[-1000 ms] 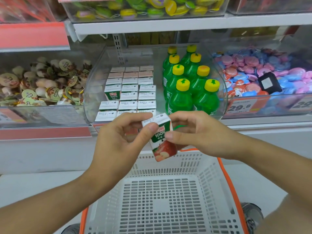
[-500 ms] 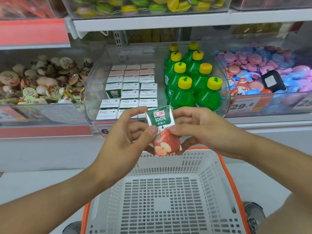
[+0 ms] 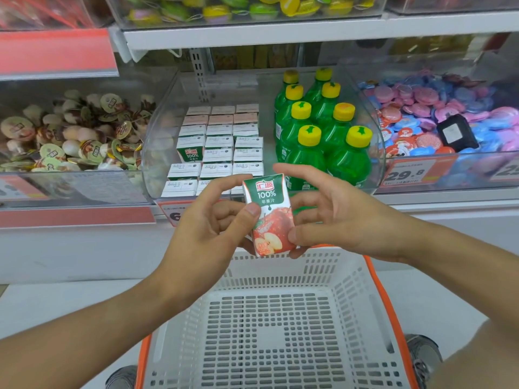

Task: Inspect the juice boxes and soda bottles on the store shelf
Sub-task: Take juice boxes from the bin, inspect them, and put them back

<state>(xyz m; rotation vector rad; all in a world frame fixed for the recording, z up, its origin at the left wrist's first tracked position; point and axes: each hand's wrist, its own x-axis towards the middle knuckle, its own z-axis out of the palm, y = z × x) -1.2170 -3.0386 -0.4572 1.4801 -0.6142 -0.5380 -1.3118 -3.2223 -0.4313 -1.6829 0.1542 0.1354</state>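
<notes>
A small apple juice box (image 3: 269, 214), green on top and red below, stands upright between my two hands in front of the shelf. My left hand (image 3: 207, 223) pinches its left side with the thumb on the front face. My right hand (image 3: 334, 217) pinches its lower right corner, the upper fingers spread loosely behind it. Several more juice boxes (image 3: 219, 141) sit in rows in a clear curved bin (image 3: 157, 147). Several green soda bottles (image 3: 323, 130) with yellow caps stand in the same bin at the right.
A white perforated basket (image 3: 280, 318) with an orange rim sits below my hands. Clear bins hold round snack packs (image 3: 75, 133) on the left and pink and blue packs (image 3: 438, 113) on the right. A price tag (image 3: 407, 172) reads 29.8. Another shelf runs above.
The juice box has been turned from tilted to upright, its front face now towards me, and raised slightly. My right hand's upper fingers have loosened and spread.
</notes>
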